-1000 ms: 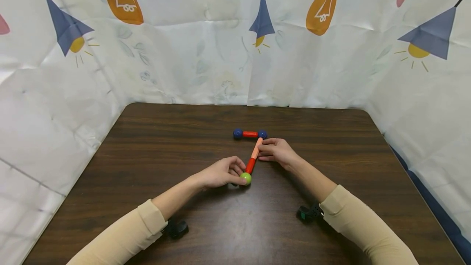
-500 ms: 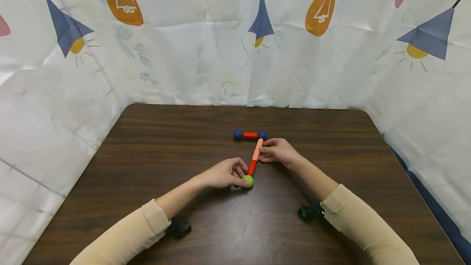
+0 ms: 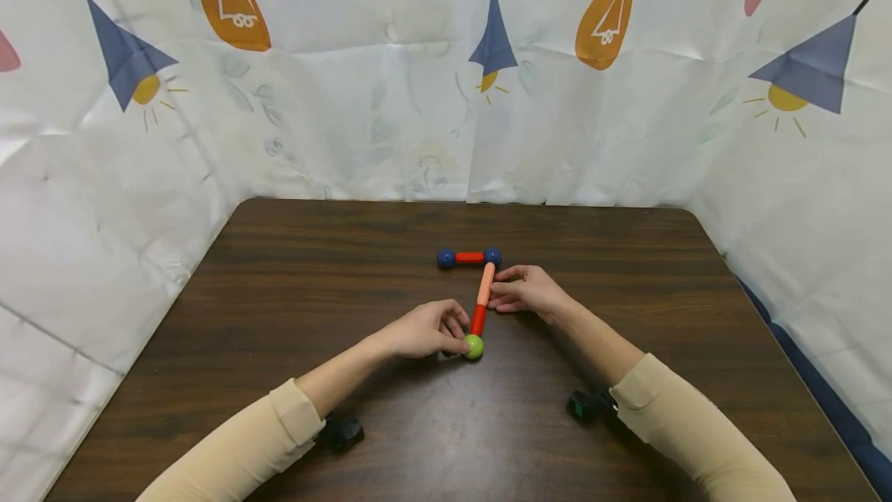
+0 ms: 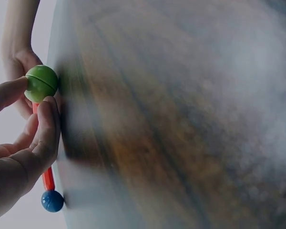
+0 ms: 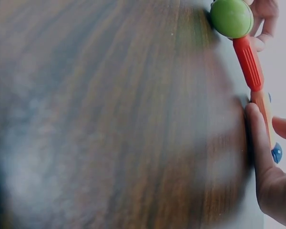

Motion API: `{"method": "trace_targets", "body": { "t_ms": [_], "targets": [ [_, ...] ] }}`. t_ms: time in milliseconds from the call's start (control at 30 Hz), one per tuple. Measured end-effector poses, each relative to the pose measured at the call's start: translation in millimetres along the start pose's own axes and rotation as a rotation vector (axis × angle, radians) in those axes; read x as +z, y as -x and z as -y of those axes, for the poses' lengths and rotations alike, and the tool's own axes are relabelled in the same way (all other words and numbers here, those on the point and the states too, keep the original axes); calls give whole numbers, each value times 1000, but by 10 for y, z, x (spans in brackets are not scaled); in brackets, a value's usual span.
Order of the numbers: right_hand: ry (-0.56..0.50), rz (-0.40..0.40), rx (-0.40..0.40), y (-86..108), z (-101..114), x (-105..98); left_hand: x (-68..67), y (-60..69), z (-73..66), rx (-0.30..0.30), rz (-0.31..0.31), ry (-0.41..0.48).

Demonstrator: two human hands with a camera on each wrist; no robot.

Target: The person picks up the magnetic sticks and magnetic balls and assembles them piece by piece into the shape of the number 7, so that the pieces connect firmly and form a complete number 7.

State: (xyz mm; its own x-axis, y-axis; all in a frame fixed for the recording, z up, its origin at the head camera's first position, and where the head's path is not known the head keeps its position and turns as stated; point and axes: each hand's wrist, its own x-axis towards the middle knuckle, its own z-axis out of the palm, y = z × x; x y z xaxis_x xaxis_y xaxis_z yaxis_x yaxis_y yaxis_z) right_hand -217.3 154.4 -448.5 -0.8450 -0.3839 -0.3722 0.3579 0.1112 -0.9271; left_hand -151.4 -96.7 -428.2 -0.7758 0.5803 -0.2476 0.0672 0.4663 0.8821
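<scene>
A green ball (image 3: pixel 473 346) sits at the near end of a red rod (image 3: pixel 478 320), which runs on into a peach rod (image 3: pixel 486 285). My left hand (image 3: pixel 428 329) pinches the green ball between thumb and fingers. On the right of the peach rod, my right hand (image 3: pixel 531 292) has its thumb and a finger on either side of it, as the right wrist view shows. The peach rod's far end reaches a dark blue ball (image 3: pixel 492 256). From there a short red rod (image 3: pixel 470 258) leads left to another dark blue ball (image 3: pixel 446 259). Fingers partly cover the rods in the left wrist view.
All the pieces lie on a dark wood-grain table (image 3: pixel 334 254). A white printed curtain (image 3: pixel 390 122) surrounds its back and sides. Black wrist devices (image 3: pixel 341 434) hang below both forearms.
The green ball has shifted slightly right and nearer with my left hand, so the red and peach rods slant less. The blue-ball end has edged a little left in the last half second.
</scene>
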Motion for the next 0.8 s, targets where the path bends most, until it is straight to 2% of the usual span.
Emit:
{"method": "trace_targets", "body": {
  "t_ms": [300, 500, 667, 800],
  "targets": [
    [2, 14, 0, 56, -24, -44, -42, 27, 24, 2, 11, 0],
    [34, 22, -13, 108, -51, -121, -137, 76, 61, 22, 1, -7],
    [108, 38, -61, 197, -43, -216, -292, 116, 103, 38, -49, -135],
    [179, 20, -109, 249, -35, -319, -466, 143, 162, 45, -105, -224]
  ]
}}
